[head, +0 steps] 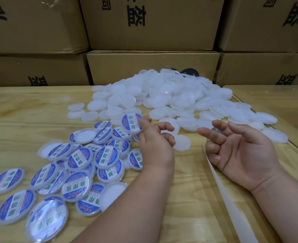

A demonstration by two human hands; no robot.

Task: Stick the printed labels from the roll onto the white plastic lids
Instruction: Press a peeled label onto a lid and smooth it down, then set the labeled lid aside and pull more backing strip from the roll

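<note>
Holding a labelled lid [131,123] pinched at its edge by thumb and forefinger of the left hand [155,146], raised above the table [30,109] and over the far edge of the pile of finished lids [78,165] at the left. Right hand [241,148] turned palm up, fingers loosely curled, gripping nothing that can be made out; something small and pale near its fingertips too blurred to name. Could slip from so light a pinch, and might land face down or slide off among the plain white lids [171,95], mixing done with undone. Could also lift a label corner if not pressed flat, though hard to judge here. Plain lids heaped toward the back, between and beyond both hands, one lone lid [181,142] lying just beside the left hand's knuckles. Strip of label backing [232,207] running under the right wrist toward the near edge; roll itself not seen.
</note>
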